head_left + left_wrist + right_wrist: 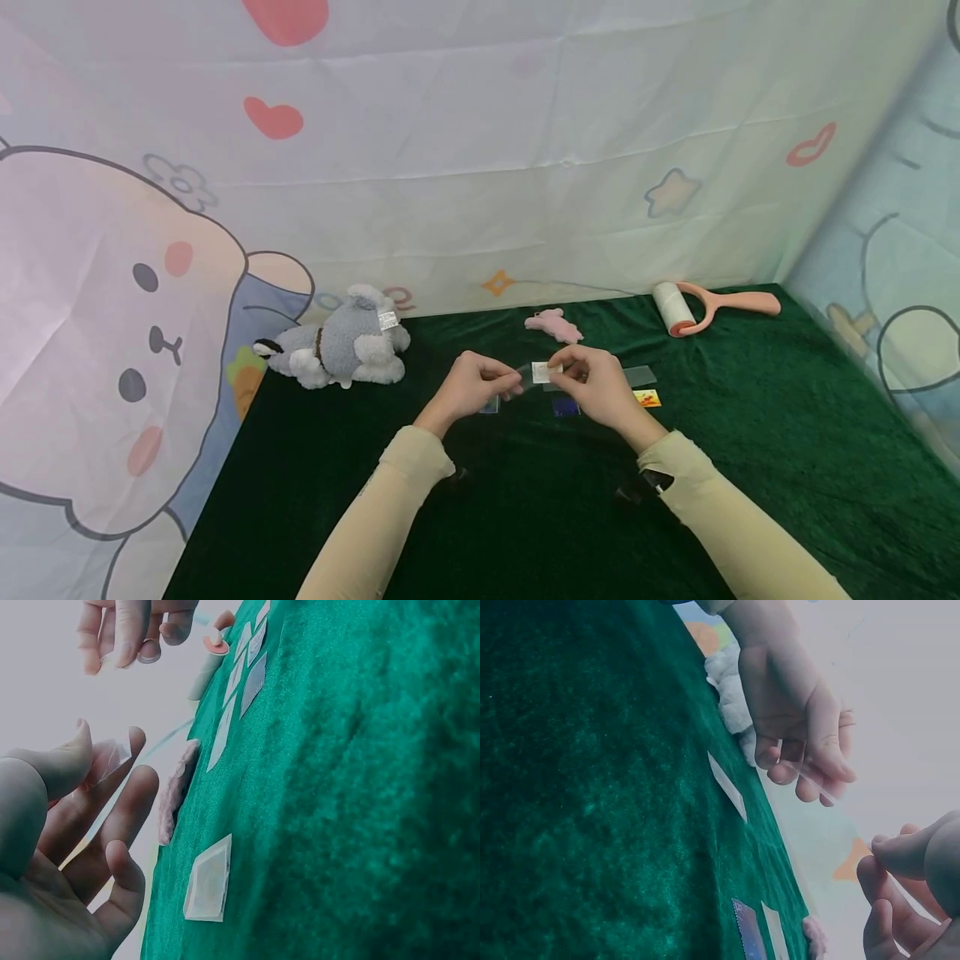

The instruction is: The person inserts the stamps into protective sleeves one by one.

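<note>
My left hand [480, 385] pinches a small clear plastic sleeve [111, 761] between thumb and fingers. Facing it across a small gap, my right hand [594, 385] holds a small white paper square [540, 372], perhaps a stamp seen from the back, by its edge. Both hands are raised above the green cloth. Below them lies a dark blue stamp [566, 407] with a toothed edge. A yellow and red stamp [647, 398] lies beside the right wrist, near a clear sleeve [640, 376]. Partly behind the left hand is a filled sleeve [208, 881].
A grey plush toy [341, 342] lies at the back left of the green cloth [525, 517]. At the back are a small pink plush [555, 324] and, farther right, a lint roller [672, 310] with a pink handle. A printed curtain [465, 125] hangs behind the table.
</note>
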Demonstrator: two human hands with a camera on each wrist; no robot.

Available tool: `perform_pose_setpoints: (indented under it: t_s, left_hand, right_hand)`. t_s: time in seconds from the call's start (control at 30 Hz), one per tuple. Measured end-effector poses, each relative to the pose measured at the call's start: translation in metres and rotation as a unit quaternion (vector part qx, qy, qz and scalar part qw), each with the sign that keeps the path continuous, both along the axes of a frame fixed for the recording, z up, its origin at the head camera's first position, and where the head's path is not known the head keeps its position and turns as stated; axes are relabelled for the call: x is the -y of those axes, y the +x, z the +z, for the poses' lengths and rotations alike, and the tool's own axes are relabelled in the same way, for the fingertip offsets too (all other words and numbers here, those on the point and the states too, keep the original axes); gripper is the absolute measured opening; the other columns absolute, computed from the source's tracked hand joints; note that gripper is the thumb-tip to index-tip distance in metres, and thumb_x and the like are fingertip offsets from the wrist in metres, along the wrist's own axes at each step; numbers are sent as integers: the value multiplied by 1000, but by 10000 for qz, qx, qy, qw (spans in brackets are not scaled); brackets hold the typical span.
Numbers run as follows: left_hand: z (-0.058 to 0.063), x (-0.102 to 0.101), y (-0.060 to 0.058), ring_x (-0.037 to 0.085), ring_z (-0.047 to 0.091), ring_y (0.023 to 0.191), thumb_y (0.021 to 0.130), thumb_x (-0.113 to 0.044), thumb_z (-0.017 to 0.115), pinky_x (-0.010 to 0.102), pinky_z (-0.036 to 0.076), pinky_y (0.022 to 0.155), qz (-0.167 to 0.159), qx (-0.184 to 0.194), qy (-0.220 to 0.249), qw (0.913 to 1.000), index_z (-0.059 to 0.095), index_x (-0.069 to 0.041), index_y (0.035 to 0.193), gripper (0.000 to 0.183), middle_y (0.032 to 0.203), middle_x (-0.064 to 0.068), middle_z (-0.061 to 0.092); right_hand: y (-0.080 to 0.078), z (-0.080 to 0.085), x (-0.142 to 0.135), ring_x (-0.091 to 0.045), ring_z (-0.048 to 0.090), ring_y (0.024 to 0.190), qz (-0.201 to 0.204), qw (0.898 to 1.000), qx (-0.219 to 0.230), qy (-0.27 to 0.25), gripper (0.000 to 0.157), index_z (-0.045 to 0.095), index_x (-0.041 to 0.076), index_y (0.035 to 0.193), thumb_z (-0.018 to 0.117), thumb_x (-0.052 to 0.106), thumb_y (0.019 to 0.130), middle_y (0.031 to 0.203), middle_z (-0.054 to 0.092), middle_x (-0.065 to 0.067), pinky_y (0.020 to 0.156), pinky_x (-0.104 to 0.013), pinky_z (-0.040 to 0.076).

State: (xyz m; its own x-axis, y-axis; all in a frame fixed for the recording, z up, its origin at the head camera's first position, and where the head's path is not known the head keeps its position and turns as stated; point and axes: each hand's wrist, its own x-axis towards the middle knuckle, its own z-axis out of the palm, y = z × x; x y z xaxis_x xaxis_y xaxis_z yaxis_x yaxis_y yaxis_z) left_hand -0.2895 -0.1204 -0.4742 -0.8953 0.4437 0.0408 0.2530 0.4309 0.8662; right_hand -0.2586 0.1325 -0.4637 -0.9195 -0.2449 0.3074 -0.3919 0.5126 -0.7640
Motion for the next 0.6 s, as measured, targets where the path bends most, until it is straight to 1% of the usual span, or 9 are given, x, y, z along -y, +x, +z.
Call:
perform_pose_setpoints:
  t_s: [0.17, 0.43, 0.6]
  left_hand:
    - [1, -1, -1, 19, 74, 81, 102, -24, 72, 39, 59, 82, -38, -9, 93, 9999, 82, -4, 108, 23, 89, -1, 80]
    - [2, -2, 1, 20, 73, 82, 103, -27, 71, 40, 58, 84, -18, 58, 120, 9999, 82, -6, 108, 24, 91, -1, 80]
    - [2, -2, 1, 21, 73, 82, 102, -27, 72, 45, 59, 86, 32, 102, 224, 9997, 82, -6, 109, 24, 92, 2, 80]
  right_hand:
    - [0, 1, 0, -18, 66, 80, 37, 10000, 45, 39, 12, 73, 12, 108, 77, 9, 97, 102, 74, -7, 68, -33, 55]
    - [0, 0, -1, -18, 65, 80, 88, 9999, 104, 94, 13, 74, 12, 108, 77, 8, 96, 100, 74, -6, 68, -33, 54]
    - [0, 0, -2, -18, 65, 79, 125, 9998, 87, 117, 14, 74, 12, 107, 78, 7, 95, 99, 74, -6, 66, -31, 53]
